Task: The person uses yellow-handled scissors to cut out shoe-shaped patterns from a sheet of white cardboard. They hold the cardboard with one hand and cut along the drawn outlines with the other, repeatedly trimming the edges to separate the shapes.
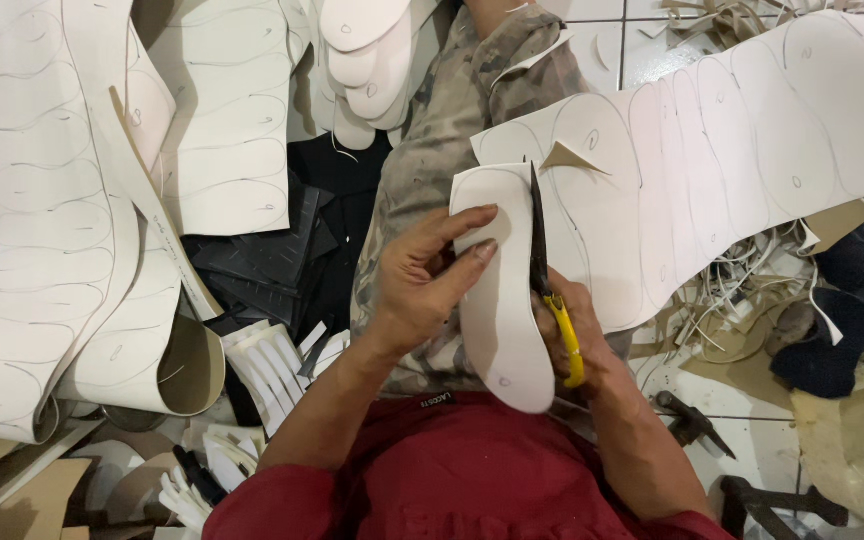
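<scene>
White sheets marked with sole outlines [42,230] curl at your far left; leave them be. Your left hand [422,285] pinches the half-cut sole piece [500,300] over your lap, thumb and fingers on its face, so hold it taut. Your right hand [577,345] is closed around the yellow-handled scissors [550,290]; follow the pencil line, feeding the long sheet [732,150] steadily.

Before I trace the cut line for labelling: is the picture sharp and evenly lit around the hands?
Head view: sharp at the left hand, insole and scissors; soft even light, no glare; right hand mostly hidden behind the insole; edges bow slightly from the wide lens.
</scene>
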